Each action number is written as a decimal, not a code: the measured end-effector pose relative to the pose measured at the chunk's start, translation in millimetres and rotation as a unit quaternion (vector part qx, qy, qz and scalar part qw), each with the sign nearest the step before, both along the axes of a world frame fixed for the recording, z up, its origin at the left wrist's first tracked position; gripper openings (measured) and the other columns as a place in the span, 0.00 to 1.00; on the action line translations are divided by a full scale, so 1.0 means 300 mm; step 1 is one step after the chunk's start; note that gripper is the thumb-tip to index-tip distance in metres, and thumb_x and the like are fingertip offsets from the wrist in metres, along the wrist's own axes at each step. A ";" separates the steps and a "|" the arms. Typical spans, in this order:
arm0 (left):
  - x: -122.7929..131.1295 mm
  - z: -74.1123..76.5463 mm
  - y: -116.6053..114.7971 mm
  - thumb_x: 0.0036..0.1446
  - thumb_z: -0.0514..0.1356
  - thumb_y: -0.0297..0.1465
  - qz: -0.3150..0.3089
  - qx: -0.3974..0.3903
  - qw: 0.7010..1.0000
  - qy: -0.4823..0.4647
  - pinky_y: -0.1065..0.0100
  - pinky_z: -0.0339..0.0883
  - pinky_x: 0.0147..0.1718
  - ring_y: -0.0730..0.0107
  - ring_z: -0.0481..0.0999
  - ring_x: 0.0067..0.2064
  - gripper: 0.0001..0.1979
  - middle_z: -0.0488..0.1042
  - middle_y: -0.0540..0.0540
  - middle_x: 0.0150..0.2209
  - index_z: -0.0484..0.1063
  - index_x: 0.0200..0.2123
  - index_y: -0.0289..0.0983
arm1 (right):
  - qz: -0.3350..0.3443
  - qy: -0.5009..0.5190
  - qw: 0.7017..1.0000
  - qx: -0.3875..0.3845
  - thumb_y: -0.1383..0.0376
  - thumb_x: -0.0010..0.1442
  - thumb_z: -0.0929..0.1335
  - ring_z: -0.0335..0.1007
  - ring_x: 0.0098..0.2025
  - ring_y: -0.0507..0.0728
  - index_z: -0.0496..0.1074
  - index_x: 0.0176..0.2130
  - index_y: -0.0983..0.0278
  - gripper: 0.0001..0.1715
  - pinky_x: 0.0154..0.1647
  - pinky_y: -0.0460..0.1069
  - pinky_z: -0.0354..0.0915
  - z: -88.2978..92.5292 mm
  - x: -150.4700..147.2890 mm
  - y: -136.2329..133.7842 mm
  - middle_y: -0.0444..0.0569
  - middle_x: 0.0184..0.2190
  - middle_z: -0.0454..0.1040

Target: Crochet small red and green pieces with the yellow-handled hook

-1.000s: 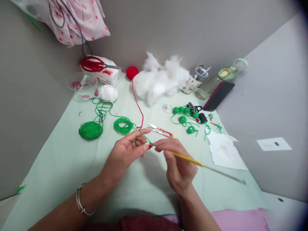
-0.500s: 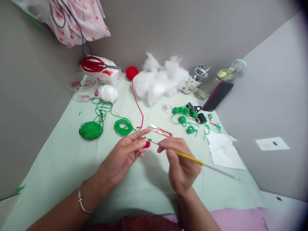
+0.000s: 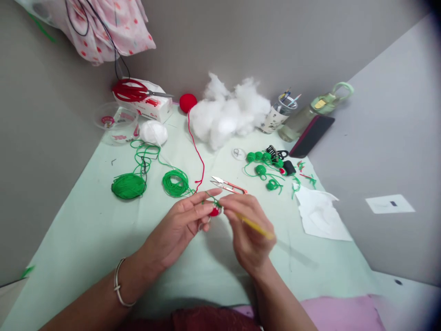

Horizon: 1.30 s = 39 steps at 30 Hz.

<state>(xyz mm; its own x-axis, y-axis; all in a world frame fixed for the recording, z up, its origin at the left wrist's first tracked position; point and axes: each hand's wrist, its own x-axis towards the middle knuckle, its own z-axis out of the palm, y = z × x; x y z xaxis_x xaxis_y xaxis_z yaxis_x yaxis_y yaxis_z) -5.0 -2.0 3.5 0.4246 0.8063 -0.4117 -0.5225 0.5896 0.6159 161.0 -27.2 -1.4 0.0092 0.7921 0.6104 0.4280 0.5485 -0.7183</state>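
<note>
Red crochet bit (image 3: 215,212): tiny, pinched at the left hand (image 3: 182,225) fingertips, held just over the middle of the desk (image 3: 86,230)
Left grip: clamped on that bit, green strand (image 3: 215,201) running across the top
Right hand (image 3: 246,230): grip closed round the yellow hook (image 3: 257,227), tip right at the bit
Nearby: orange snips (image 3: 229,185) just behind the hands, green yarn ball (image 3: 128,185) off to the left

A thin silver bangle (image 3: 119,288) is worn on the left wrist. The left hand (image 3: 179,227) and the right hand (image 3: 250,234) are left bare, as are both forearms. A dark red garment (image 3: 206,320) is seen at the waist, with pink fabric (image 3: 344,315) beside it.
</note>
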 end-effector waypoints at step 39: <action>-0.018 0.013 0.002 0.56 0.73 0.31 0.012 0.058 0.998 0.035 0.76 0.55 0.22 0.80 0.56 0.26 0.24 0.68 0.54 0.31 0.82 0.56 0.44 | 0.070 0.134 0.986 -0.072 0.67 0.72 0.67 0.76 0.34 0.56 0.81 0.43 0.59 0.12 0.37 0.54 0.73 0.017 -0.004 0.023 0.47 0.34 0.81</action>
<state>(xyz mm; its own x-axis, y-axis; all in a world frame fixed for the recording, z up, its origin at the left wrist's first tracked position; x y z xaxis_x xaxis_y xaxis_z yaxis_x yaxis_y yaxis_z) -10.4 -1.4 7.5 0.3783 0.8595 -0.3438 -0.4879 0.5008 0.7149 159.8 -20.3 3.7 0.0391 0.8750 0.4825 0.1395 0.4734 -0.8697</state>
